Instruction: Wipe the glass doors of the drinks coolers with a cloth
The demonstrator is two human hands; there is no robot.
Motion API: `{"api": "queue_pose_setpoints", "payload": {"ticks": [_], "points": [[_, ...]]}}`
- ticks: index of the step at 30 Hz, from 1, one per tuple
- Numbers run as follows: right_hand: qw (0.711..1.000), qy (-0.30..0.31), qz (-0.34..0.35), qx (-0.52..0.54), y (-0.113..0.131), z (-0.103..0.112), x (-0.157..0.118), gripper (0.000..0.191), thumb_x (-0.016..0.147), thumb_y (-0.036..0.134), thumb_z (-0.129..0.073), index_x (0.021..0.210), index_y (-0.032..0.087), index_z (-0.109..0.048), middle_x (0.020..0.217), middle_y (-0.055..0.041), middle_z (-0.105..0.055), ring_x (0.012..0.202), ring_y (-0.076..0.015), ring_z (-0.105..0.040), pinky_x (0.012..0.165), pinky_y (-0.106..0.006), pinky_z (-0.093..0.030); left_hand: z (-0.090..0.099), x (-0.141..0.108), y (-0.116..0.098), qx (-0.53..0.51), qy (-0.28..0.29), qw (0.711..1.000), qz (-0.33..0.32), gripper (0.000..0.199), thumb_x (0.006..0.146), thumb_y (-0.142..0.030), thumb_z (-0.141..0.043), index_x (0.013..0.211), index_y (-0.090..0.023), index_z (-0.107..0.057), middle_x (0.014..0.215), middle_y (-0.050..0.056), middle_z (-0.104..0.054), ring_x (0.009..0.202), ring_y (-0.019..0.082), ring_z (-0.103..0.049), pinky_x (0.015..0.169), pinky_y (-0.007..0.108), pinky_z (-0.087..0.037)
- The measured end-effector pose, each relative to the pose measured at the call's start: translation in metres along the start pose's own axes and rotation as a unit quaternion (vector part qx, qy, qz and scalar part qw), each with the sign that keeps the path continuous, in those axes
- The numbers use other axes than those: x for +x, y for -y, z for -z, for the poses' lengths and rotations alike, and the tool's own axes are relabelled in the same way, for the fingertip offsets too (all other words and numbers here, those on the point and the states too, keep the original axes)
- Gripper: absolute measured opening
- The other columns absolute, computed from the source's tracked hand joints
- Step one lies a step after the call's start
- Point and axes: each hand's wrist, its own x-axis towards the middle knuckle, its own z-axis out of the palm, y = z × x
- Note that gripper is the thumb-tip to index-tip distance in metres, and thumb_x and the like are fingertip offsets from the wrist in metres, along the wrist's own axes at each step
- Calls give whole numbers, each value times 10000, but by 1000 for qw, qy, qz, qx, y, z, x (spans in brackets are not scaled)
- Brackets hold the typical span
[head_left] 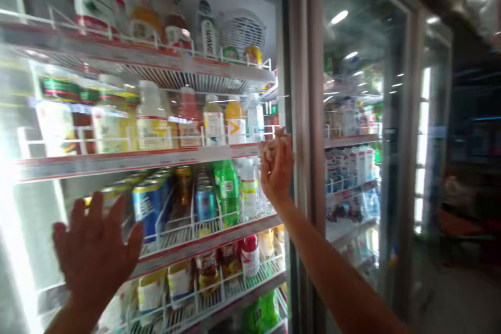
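Observation:
My left hand [96,255] is raised at the lower left with its fingers spread, in front of the lower shelves, and holds nothing. Near the door's metal frame [303,115], my right hand [278,167] is lifted with its fingers curled around a crumpled pale thing [269,150], blurred and partly hidden. It is at the right end of a shelf edge [117,160] in the glass-fronted drinks cooler. Behind the hands stand juice bottles [189,117], a blue can [146,209] and a green bottle [227,193].
Larger bottles [94,0] line the top shelf, beside a round fan grille [243,28]. Snack packs [207,271] sit on a lower shelf. To the right, a second glass door [354,88] shows more stocked shelves. A dim room lies at the far right.

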Motion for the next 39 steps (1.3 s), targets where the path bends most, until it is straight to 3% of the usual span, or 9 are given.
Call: {"api": "queue_pose_setpoints", "payload": {"ticks": [2,7,12,18,24,26,31,36,39], "points": [[1000,7,4,25,11,-5,-9,620,871,244,-421,1449,178,-206,1480,-157,-270,1384,-292,-234,1056,-523,-314,0,10,-5,85,-49,994,-45,698,837,-319,-530,1437,-326,-174,1537,-4,-153,1397,288,-172,1134,530,-111],[971,130,186,72,21,12,-41,659,851,241,-442,1454,272,-180,1447,-70,-369,1369,-261,-285,1075,-507,-304,-2,11,-11,137,-49,987,-73,695,857,-292,-489,1452,-280,-130,1531,47,-153,1403,268,-165,1128,505,-138],[999,-44,15,15,-11,8,-32,589,859,239,-465,1422,219,-292,1488,-139,-277,1352,-316,-304,1026,-568,-327,1,8,-12,142,-42,987,-64,683,867,-290,-462,1454,-262,-114,1529,55,-156,1406,265,-157,1118,516,-156],[974,132,160,93,39,16,-83,565,844,204,-451,1394,261,-336,1448,-78,-373,1371,-272,-279,1069,-508,-295,0,9,-10,144,-45,986,-72,688,860,-291,-476,1453,-263,-126,1528,60,-162,1404,266,-163,1118,514,-154],[1000,9,15,7,-15,28,-78,529,858,237,-454,1379,258,-363,1477,-130,-304,1344,-310,-316,1027,-547,-312,0,8,-11,139,-40,987,-66,694,860,-301,-483,1453,-262,-125,1528,61,-164,1407,265,-154,1117,515,-152],[1000,8,3,5,-10,30,-88,551,857,224,-445,1397,236,-335,1484,-150,-277,1360,-318,-281,1042,-545,-296,0,8,-11,136,-37,988,-59,694,860,-308,-483,1452,-272,-124,1530,51,-155,1408,262,-151,1119,514,-146],[975,172,127,63,28,40,-127,545,828,213,-454,1365,250,-371,1461,-109,-333,1359,-310,-284,1045,-548,-299,0,8,-8,130,-47,987,-76,674,860,-307,-485,1450,-254,-162,1525,70,-181,1407,254,-155,1132,476,-123],[999,40,-23,3,-7,42,-115,531,836,237,-473,1360,225,-385,1470,-155,-294,1324,-335,-328,987,-590,-334,-2,8,-7,127,-73,985,-95,648,857,-305,-491,1439,-230,-218,1515,78,-215,1403,244,-174,1142,435,-116],[999,41,-27,11,6,42,-119,536,844,220,-461,1371,202,-366,1475,-166,-280,1346,-336,-287,1000,-599,-317,-2,8,-8,128,-75,984,-97,653,849,-296,-505,1436,-219,-229,1513,83,-221,1402,243,-176,1142,433,-118]]}}
